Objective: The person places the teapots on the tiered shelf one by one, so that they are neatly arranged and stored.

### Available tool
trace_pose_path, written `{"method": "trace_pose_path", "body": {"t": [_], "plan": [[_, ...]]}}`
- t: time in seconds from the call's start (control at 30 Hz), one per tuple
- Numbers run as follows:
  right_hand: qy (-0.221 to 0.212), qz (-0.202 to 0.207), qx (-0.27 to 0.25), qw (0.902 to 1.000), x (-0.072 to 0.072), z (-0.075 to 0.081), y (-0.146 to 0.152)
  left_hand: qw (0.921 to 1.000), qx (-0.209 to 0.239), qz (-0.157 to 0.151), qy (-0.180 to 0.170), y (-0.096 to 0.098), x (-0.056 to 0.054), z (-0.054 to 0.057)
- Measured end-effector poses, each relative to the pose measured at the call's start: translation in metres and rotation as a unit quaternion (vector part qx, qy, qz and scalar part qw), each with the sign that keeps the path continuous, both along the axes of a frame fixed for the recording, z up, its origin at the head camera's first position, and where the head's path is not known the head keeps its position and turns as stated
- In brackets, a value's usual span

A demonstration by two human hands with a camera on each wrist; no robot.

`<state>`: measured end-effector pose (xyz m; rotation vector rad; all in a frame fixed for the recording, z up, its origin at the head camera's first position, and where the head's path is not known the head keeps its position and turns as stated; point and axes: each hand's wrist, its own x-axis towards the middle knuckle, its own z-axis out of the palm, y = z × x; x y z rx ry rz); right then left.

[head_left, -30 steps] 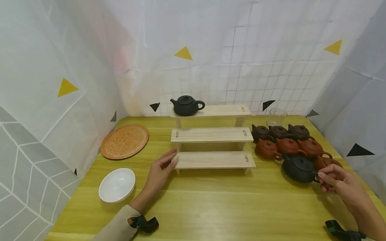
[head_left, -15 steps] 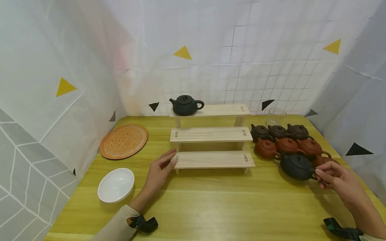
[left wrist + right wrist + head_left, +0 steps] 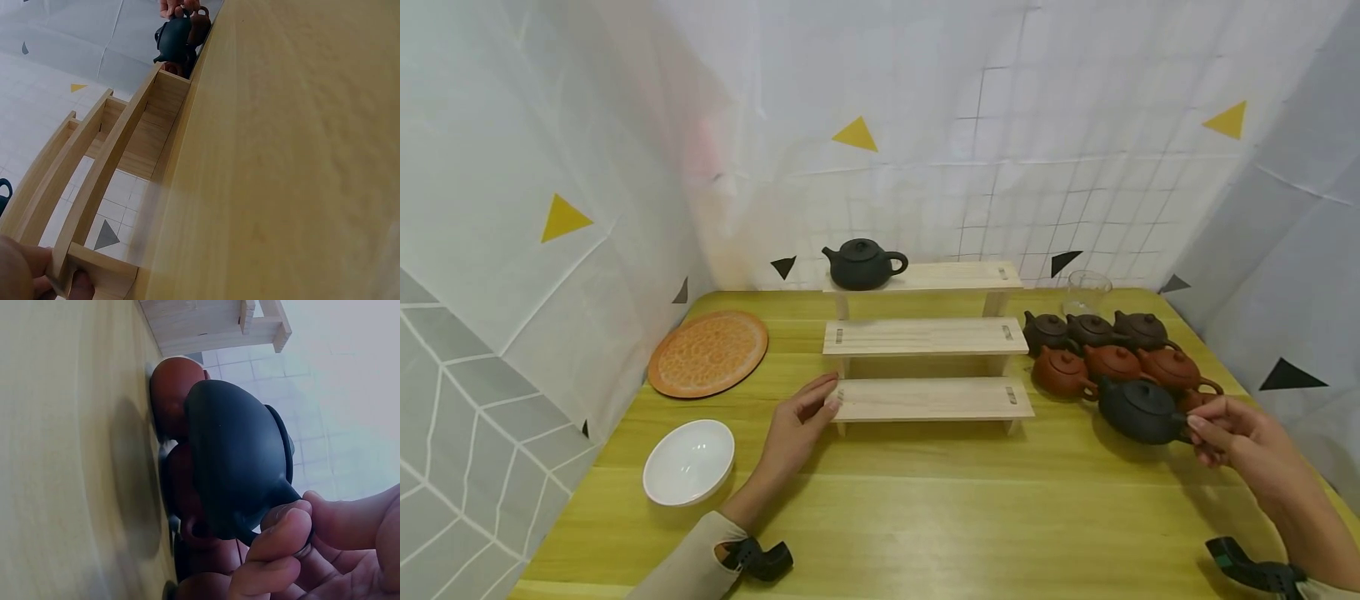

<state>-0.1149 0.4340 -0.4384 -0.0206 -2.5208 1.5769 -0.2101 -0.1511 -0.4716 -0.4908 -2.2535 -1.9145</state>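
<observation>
My right hand (image 3: 1247,442) pinches the handle of a black teapot (image 3: 1138,410) between thumb and fingers. In the right wrist view, the black teapot (image 3: 234,450) hangs off the tabletop with its shadow below. It overlaps the reddish-brown teapots (image 3: 1112,363) behind it. My left hand (image 3: 797,425) grips the left end of the lowest board of a three-tier wooden display stand (image 3: 932,398). The left wrist view has its fingers (image 3: 81,287) around that board's end. A second black teapot (image 3: 861,264) sits at the left of the top tier, spout pointing left.
Dark brown teapots (image 3: 1093,329) stand in a row behind the reddish ones, right of the stand. Behind them is a clear glass (image 3: 1087,292). To the left lie a round orange patterned mat (image 3: 709,353) and a white bowl (image 3: 688,462) on the wooden table (image 3: 925,517).
My right hand has raised the black teapot slightly and carried it a little to the left. My left hand has stayed on the stand.
</observation>
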Motion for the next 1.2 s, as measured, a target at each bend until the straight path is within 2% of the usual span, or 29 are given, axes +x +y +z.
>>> {"method": "trace_pose_path", "body": {"t": [0.33,0.67,0.93,1.2], "plan": [[0.007,-0.004,-0.001,1.0000,-0.001,0.008,-0.005,1.0000,0.002,-0.002,-0.007,0.000,0.000,0.002],[-0.008,-0.013,-0.002,0.9999,-0.004,0.013,-0.007,0.9999,0.004,-0.001,-0.010,0.000,0.001,0.002],[-0.008,-0.012,0.000,0.9999,-0.009,0.017,-0.008,1.0000,0.000,-0.002,0.000,0.000,0.001,0.002],[0.001,-0.002,0.018,0.9998,-0.014,0.030,-0.015,1.0000,-0.003,-0.003,0.008,0.000,0.002,0.003]]}}
